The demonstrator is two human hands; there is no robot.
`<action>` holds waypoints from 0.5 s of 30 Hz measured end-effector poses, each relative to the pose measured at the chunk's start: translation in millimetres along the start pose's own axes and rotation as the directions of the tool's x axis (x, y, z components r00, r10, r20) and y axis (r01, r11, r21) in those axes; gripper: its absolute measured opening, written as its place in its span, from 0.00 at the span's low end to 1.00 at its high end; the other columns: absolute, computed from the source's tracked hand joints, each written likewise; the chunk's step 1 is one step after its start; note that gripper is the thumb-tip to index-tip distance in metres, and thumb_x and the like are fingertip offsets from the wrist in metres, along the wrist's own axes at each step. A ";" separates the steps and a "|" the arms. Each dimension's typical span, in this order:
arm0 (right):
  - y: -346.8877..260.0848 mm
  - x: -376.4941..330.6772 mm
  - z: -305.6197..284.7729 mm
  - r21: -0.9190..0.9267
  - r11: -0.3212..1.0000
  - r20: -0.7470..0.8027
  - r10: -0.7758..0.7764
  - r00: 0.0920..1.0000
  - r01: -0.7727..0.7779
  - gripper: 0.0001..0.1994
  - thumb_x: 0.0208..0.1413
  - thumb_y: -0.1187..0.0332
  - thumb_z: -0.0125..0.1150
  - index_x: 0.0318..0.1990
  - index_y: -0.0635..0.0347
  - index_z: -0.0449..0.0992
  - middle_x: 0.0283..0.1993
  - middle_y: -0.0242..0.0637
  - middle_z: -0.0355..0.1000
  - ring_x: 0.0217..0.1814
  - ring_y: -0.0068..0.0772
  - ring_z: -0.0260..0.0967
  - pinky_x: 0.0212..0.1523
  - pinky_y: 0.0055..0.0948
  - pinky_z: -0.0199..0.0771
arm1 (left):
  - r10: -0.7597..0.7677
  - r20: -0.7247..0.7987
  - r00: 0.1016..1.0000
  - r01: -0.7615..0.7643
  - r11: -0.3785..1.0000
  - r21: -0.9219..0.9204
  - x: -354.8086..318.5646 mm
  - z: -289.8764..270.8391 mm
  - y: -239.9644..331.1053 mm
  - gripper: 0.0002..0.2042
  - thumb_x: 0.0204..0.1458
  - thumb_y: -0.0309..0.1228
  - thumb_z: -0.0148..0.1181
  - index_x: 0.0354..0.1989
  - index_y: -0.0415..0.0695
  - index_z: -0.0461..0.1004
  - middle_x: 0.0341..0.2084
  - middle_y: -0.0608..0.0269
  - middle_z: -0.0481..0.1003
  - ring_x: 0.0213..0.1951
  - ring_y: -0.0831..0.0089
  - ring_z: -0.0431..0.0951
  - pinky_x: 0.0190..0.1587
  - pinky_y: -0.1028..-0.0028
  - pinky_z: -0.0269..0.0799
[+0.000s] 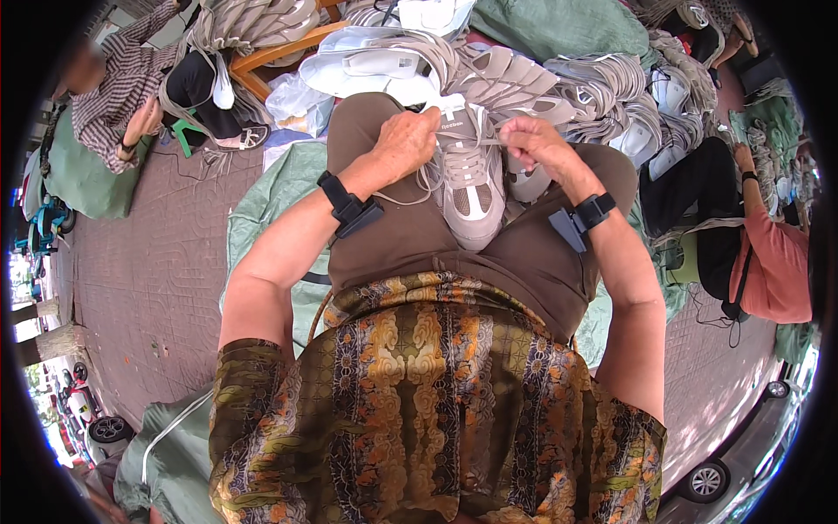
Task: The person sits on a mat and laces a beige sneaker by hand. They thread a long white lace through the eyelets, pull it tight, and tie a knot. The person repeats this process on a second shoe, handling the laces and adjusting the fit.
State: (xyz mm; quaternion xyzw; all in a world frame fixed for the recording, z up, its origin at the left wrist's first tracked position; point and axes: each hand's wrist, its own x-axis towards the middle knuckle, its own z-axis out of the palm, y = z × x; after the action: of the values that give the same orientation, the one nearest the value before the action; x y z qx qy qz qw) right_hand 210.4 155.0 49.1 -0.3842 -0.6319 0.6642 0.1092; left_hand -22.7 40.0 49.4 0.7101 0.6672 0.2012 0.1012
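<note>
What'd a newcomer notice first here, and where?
A brown, orange and gold patterned fabric shirt fills the lower middle. Above it, the bare left hand and right hand flank a grey-beige laced sneaker between brown fabric trouser legs. Beyond, a heap of grey-beige and white shoe pieces lies at top centre.

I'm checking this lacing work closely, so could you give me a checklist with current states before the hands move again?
1. Shoe turned toe toward the person: ok.
2. Laces crossing the shoe's front: ok.
3. Right hand pinching a lace: ok.
4. Left hand gripping a lace: cannot tell; fingertips are beside the tongue.
5. Loose lace off the brown trousers: not ok, it lies across them.
6. Second shoe laced: cannot tell, partly hidden.
</note>
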 end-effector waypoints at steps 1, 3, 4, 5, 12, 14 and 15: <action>3.3 1.4 -8.2 -0.006 0.999 -0.008 -0.033 0.999 0.033 0.04 0.57 0.67 0.57 0.33 0.55 0.73 0.20 0.23 0.63 0.15 0.12 0.52 0.15 0.15 0.54 | 0.004 0.003 1.000 -0.004 1.000 0.009 0.5 -2.6 -0.2 0.07 0.46 0.24 0.52 0.35 0.38 0.69 0.24 0.42 0.74 0.31 0.44 0.76 0.35 0.51 0.70; 3.7 -2.3 -19.5 0.079 0.996 -0.017 -0.029 0.999 0.031 0.05 0.57 0.66 0.57 0.33 0.55 0.73 0.20 0.23 0.64 0.15 0.12 0.51 0.15 0.15 0.54 | 0.022 0.011 1.000 -0.022 0.999 0.040 -1.5 -7.7 -1.1 0.06 0.45 0.22 0.51 0.33 0.37 0.70 0.23 0.42 0.74 0.31 0.44 0.76 0.35 0.52 0.70; 4.1 -3.6 -21.8 0.122 0.992 -0.021 -0.028 0.999 0.030 0.05 0.57 0.65 0.57 0.33 0.54 0.73 0.20 0.23 0.64 0.15 0.12 0.51 0.15 0.15 0.54 | 0.035 0.018 0.999 -0.036 0.997 0.062 -4.3 -10.4 -1.7 0.06 0.45 0.21 0.51 0.32 0.37 0.70 0.23 0.43 0.74 0.31 0.44 0.76 0.34 0.52 0.71; 5.5 -5.4 -21.4 0.092 0.996 -0.029 -0.019 0.999 0.021 0.05 0.58 0.65 0.57 0.33 0.54 0.73 0.20 0.23 0.64 0.15 0.12 0.51 0.15 0.16 0.54 | 0.047 0.024 0.999 -0.049 0.995 0.084 -7.6 -13.2 -2.7 0.06 0.44 0.21 0.50 0.31 0.37 0.71 0.23 0.43 0.75 0.31 0.44 0.76 0.34 0.53 0.71; 13.3 4.2 -1.0 0.179 0.981 -0.072 -0.062 0.995 0.074 0.05 0.59 0.65 0.57 0.35 0.55 0.72 0.22 0.24 0.66 0.17 0.13 0.55 0.18 0.16 0.59 | 0.126 0.048 0.991 -0.134 0.966 0.222 -36.5 -43.4 -21.4 0.04 0.49 0.21 0.47 0.32 0.39 0.69 0.25 0.47 0.73 0.31 0.45 0.73 0.33 0.53 0.68; 15.2 8.1 5.4 0.175 0.982 -0.069 -0.065 0.995 0.076 0.05 0.59 0.66 0.57 0.35 0.56 0.72 0.23 0.25 0.67 0.18 0.13 0.57 0.20 0.16 0.62 | 0.159 -0.005 0.987 -0.154 0.964 0.215 -50.3 -53.2 -28.2 0.04 0.49 0.21 0.48 0.32 0.39 0.68 0.25 0.48 0.73 0.30 0.45 0.73 0.32 0.54 0.68; 16.7 9.9 8.3 0.166 0.983 -0.065 -0.063 0.996 0.073 0.05 0.59 0.66 0.56 0.36 0.56 0.72 0.24 0.25 0.68 0.19 0.13 0.58 0.20 0.16 0.62 | 0.161 -0.010 0.987 -0.153 0.953 0.263 -58.2 -60.6 -28.6 0.04 0.49 0.21 0.48 0.33 0.40 0.68 0.25 0.49 0.72 0.29 0.46 0.73 0.31 0.55 0.68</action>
State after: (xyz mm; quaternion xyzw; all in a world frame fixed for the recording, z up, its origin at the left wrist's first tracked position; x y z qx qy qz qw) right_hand 204.0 152.1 29.2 -0.3713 -0.5830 0.6992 0.1826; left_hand -75.8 -22.5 83.3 0.7648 0.6307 0.1300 -0.0200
